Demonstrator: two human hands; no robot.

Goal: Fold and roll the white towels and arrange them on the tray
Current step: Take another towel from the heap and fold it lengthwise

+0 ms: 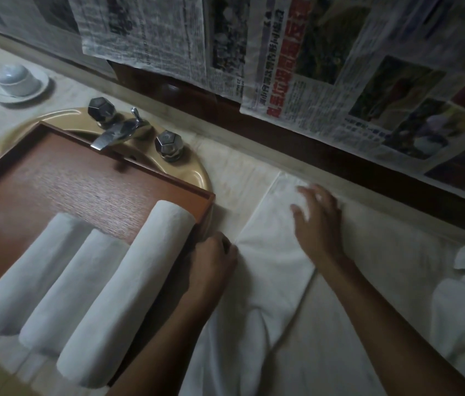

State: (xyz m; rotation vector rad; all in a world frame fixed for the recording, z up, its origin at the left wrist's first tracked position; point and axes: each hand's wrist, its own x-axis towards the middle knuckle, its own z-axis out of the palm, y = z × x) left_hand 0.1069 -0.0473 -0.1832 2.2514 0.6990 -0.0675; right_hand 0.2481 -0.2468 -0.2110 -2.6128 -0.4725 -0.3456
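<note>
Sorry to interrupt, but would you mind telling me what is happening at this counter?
A person is folding a flat white towel on the counter. The right hand lies spread on it; the left hand holds its edge beside the brown wooden tray, where three rolled white towels already lie.

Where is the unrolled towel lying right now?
Head view: the unrolled towel lies flat on the counter right of the tray, beneath the right hand, with the left hand at its left edge.

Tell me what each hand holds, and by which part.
The left hand pinches the flat towel at its left edge, beside the tray. The right hand holds nothing: open fingers spread over the towel.
</note>
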